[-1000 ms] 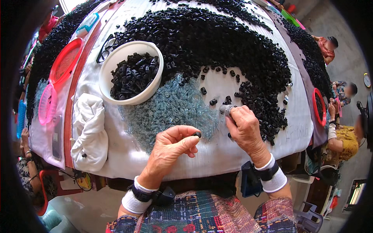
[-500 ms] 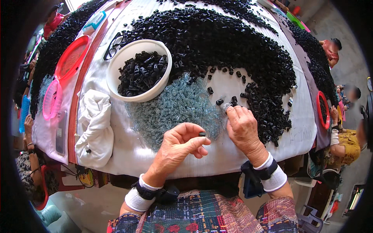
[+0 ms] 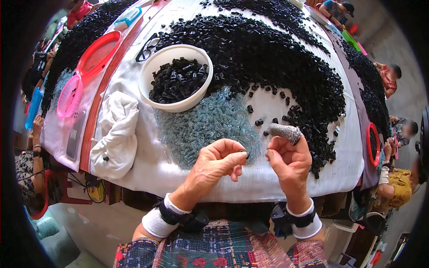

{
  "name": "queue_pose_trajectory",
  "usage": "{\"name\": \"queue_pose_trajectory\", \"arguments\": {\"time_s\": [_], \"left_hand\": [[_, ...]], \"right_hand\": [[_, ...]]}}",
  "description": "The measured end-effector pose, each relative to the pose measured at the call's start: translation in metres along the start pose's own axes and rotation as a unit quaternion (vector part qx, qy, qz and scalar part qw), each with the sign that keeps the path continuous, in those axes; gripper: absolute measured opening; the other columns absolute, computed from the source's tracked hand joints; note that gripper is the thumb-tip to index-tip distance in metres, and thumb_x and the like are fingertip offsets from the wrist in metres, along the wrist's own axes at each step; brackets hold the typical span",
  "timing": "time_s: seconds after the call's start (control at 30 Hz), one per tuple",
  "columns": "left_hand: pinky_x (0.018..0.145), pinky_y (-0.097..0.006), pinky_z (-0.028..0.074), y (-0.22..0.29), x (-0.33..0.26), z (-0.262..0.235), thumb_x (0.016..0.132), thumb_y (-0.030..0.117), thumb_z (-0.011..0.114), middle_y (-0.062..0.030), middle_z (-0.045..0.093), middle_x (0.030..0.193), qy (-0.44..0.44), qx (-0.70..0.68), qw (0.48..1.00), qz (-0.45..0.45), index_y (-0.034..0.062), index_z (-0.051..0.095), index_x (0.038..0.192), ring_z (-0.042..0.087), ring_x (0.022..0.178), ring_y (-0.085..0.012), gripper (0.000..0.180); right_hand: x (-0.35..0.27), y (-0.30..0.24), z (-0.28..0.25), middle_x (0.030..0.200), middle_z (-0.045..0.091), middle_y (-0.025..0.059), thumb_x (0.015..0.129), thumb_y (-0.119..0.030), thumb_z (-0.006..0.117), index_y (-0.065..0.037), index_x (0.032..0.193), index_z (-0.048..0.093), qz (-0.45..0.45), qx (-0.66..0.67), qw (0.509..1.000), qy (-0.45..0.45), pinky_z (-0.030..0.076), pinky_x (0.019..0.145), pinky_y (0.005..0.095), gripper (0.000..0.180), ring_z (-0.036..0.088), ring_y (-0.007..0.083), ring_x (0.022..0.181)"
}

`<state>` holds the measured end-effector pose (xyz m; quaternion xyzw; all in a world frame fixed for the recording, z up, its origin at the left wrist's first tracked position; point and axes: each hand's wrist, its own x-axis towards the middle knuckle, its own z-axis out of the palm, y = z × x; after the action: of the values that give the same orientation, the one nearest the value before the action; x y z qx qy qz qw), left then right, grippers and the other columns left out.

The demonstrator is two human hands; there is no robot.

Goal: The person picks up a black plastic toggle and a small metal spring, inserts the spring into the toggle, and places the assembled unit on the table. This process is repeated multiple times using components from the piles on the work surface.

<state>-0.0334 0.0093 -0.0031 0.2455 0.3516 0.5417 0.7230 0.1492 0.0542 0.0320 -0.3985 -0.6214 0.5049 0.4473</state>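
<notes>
My left hand (image 3: pixel 214 165) is closed in a pinch above the near side of the cloth. A small black plastic part (image 3: pixel 243 152) shows between its thumb and fingertip, mostly hidden. Beside it, a short gap away, my right hand (image 3: pixel 291 163) is raised with thumb and fingers pinched together. A grey cloth finger cover (image 3: pixel 285 132) sits on its index finger. Something tiny at that thumb tip is too small to make out. Just beyond both hands lies a heap of small metal springs (image 3: pixel 208 127). Loose black plastic parts (image 3: pixel 259 122) are scattered near my right fingers.
A white bowl (image 3: pixel 145 91) of black parts stands beyond the springs. A large black heap (image 3: pixel 286 67) spreads across the far side. Bundled white cloth (image 3: pixel 117 134), glasses (image 3: pixel 147 48), a phone (image 3: pixel 75 134), pink basket (image 3: pixel 69 96) and red tray (image 3: pixel 85 67) lie leftward. Other people work on both sides.
My right hand has drawn back from the loose black parts toward me and turned, so its covered finger and thumb show. My left hand keeps its pinch. The whole view has shifted slightly.
</notes>
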Motion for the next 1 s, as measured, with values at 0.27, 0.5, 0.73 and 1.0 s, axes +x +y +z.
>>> {"name": "queue_pose_trajectory", "arguments": {"time_s": [0.27, 0.5, 0.73, 1.0], "left_hand": [[0.062, -0.024, 0.055, 0.0, -0.001, 0.005, 0.087, 0.01, 0.066, -0.0121, 0.068, 0.09, -0.02, -0.021, 1.0, -0.007, -0.001, 0.058, 0.102, 0.067, 0.076, -0.0164, 0.021], [0.064, -0.024, 0.055, -0.003, -0.001, 0.005, 0.086, 0.006, 0.066, -0.0124, 0.068, 0.091, -0.036, -0.004, 0.999, 0.008, -0.0018, 0.058, 0.102, 0.068, 0.079, -0.0175, 0.019], [0.064, -0.024, 0.055, -0.001, -0.001, 0.006, 0.086, 0.007, 0.066, -0.011, 0.068, 0.091, -0.021, 0.052, 0.998, -0.011, -0.0029, 0.059, 0.104, 0.068, 0.08, -0.0169, 0.022], [0.063, -0.024, 0.055, 0.0, -0.001, 0.005, 0.086, 0.007, 0.066, -0.011, 0.068, 0.093, -0.014, 0.065, 0.997, -0.026, -0.0027, 0.059, 0.104, 0.068, 0.081, -0.0175, 0.021]], "right_hand": [[-0.009, 0.003, 0.02, 0.093, 0.059, 0.0048, 0.079, 0.013, 0.059, 0.001, 0.116, 0.051, -0.087, -0.009, 0.996, 0.022, 0.05, 0.077, 0.0227, 0.04, 0.059, 0.009, 0.084], [-0.01, 0.01, 0.019, 0.092, 0.061, 0.0046, 0.079, 0.011, 0.061, 0.001, 0.112, 0.056, -0.12, -0.072, 0.99, 0.034, 0.052, 0.069, 0.0227, 0.035, 0.059, 0.0087, 0.081], [-0.012, 0.022, 0.022, 0.083, 0.067, 0.008, 0.073, 0.005, 0.069, 0.0, 0.104, 0.061, -0.165, -0.165, 0.971, 0.058, 0.052, 0.066, 0.0267, 0.032, 0.066, 0.0163, 0.07], [-0.014, 0.025, 0.016, 0.094, 0.066, 0.0092, 0.078, 0.01, 0.062, 0.002, 0.106, 0.06, -0.203, -0.221, 0.954, 0.013, 0.05, 0.075, 0.0244, 0.029, 0.063, 0.0129, 0.082]]}}
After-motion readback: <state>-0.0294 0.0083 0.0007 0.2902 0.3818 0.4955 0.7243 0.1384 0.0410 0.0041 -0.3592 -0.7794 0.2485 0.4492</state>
